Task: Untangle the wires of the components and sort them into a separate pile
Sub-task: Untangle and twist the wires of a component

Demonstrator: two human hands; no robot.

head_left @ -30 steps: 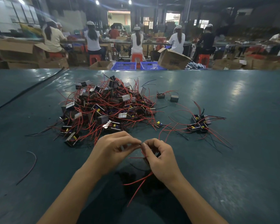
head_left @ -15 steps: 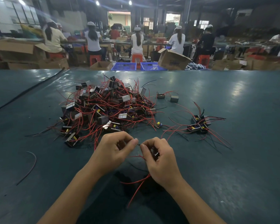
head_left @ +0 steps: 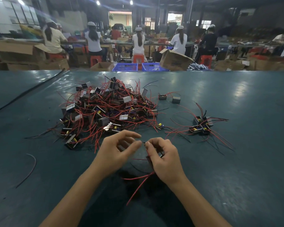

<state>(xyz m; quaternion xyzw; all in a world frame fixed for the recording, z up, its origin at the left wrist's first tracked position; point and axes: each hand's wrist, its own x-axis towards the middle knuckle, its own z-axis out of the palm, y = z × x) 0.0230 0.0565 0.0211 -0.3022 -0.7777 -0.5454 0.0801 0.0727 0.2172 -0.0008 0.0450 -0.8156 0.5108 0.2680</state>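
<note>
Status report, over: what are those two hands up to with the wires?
Right hand pinching red wires; left hand at their tip, grip unclear. Tangled pile ahead, small sorted pile to the right. Nothing in the way.
</note>
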